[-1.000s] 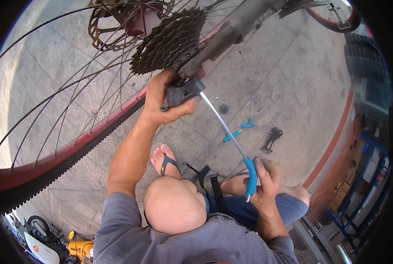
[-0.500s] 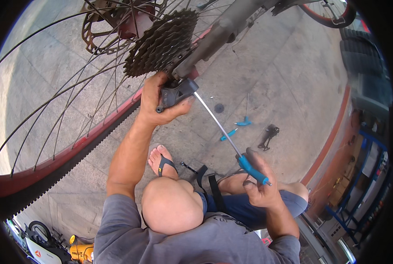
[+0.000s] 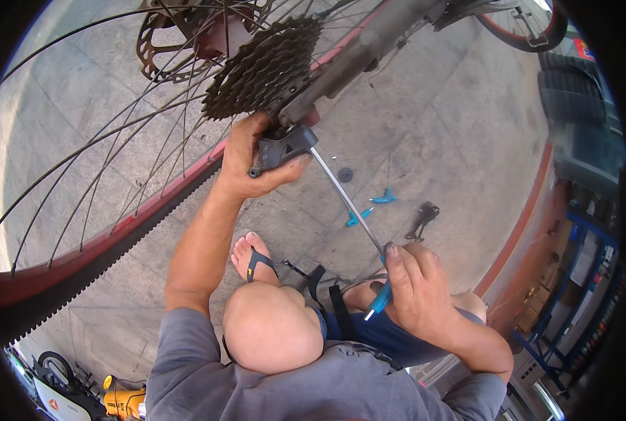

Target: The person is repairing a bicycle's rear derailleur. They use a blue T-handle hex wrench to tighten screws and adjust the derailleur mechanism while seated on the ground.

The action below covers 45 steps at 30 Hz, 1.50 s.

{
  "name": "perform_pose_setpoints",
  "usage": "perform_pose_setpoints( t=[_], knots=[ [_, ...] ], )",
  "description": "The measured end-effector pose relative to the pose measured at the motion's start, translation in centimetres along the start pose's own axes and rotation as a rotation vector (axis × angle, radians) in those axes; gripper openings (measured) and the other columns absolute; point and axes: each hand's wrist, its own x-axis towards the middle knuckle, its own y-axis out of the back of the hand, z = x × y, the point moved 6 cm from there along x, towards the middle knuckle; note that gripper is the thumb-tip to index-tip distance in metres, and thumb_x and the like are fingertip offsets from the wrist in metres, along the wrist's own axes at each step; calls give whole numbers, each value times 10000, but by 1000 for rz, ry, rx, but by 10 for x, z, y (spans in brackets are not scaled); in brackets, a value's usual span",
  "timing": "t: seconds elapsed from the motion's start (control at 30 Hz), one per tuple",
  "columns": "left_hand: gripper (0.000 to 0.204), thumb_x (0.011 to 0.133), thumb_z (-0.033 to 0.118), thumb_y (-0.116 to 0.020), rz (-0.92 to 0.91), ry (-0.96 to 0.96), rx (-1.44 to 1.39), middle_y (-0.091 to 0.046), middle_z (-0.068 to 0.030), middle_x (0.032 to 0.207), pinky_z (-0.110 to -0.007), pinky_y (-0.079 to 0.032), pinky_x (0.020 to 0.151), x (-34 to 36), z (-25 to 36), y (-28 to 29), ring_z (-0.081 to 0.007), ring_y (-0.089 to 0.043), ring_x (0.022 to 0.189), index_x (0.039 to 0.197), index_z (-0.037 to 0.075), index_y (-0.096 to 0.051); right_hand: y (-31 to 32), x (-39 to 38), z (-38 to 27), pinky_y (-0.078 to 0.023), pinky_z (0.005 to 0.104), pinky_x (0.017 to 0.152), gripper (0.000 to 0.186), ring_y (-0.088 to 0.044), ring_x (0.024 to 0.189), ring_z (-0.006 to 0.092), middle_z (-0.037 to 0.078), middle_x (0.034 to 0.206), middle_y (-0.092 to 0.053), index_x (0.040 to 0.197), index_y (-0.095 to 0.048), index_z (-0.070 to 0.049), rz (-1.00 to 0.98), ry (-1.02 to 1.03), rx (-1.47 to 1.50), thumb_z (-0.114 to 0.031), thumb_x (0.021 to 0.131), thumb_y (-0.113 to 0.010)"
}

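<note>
My left hand (image 3: pixel 244 163) is wrapped round a black rear derailleur (image 3: pixel 285 146), pressing it up against the frame end just below the cassette (image 3: pixel 265 67). In my right hand (image 3: pixel 419 288) is a long hex key (image 3: pixel 344 196) with a blue handle. Its steel shaft slants up and left, and the tip meets the derailleur; the tip itself is hidden inside the part. The fingers close over the handle from above. Above my hands runs the grey frame tube (image 3: pixel 365 52) of the bike.
The spoked wheel with its red rim (image 3: pixel 109 242) and black tyre fills the left side. On the floor lie two blue-handled hex keys (image 3: pixel 383 197) (image 3: pixel 360 217), a small black disc (image 3: pixel 345 175) and a black metal part (image 3: pixel 422 221). A blue rack (image 3: pixel 565 295) stands at right.
My right hand has turned the hex key's handle and regripped it, fingers now over the top instead of spread beneath. The left hand keeps its hold on the derailleur.
</note>
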Motion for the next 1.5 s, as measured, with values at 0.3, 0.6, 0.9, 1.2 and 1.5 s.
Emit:
perform_pose_setpoints(
  t=[0.3, 0.6, 0.9, 1.2, 1.5],
  knots=[
    [350, 626, 175, -798, -11, -11, 75, -615, -52, 731, -259, -448, 586, 4, 7, 1, -119, -565, 640, 860, -14, -619, -26, -16, 15, -476, 490, 964, 954, -500, 1234, 448, 241, 1456, -394, 1525, -244, -22, 14, -218, 739, -44, 726, -764],
    [498, 693, 222, -762, -70, 58, 74, -664, -58, 952, -279, -493, 778, -2, -2, 1, -132, -615, 834, 1103, -21, -619, -71, -29, 12, -546, 460, 938, 837, -558, 1229, 379, 248, 1514, -297, 1543, -130, -84, 404, -758, 2236, -71, 897, -663],
    [521, 670, 215, -766, -51, 26, 1, -657, -77, 941, -278, -490, 757, 2, 2, -1, -144, -610, 822, 1103, -31, -613, -57, -42, 28, -549, 392, 871, 416, -674, 989, 272, 205, 1067, -660, 1268, -461, 51, 231, -666, 1547, -93, 924, -647],
    [458, 641, 175, -767, -31, -12, -48, -667, -78, 877, -263, -490, 705, 5, 12, -1, -130, -612, 752, 1036, -28, -654, -21, -23, -4, -503, 423, 752, 498, -600, 884, 351, 163, 1008, -637, 1176, -555, -15, 501, -157, 193, 105, 707, -671],
    [566, 695, 159, -763, -167, 24, -37, -652, -95, 1049, -284, -503, 822, 6, 14, 0, -150, -626, 905, 1186, -47, -573, -48, -35, 6, -513, 347, 799, 474, -618, 946, 249, 151, 1021, -668, 1263, -556, 66, 351, -450, 842, -80, 838, -708]
  ],
)
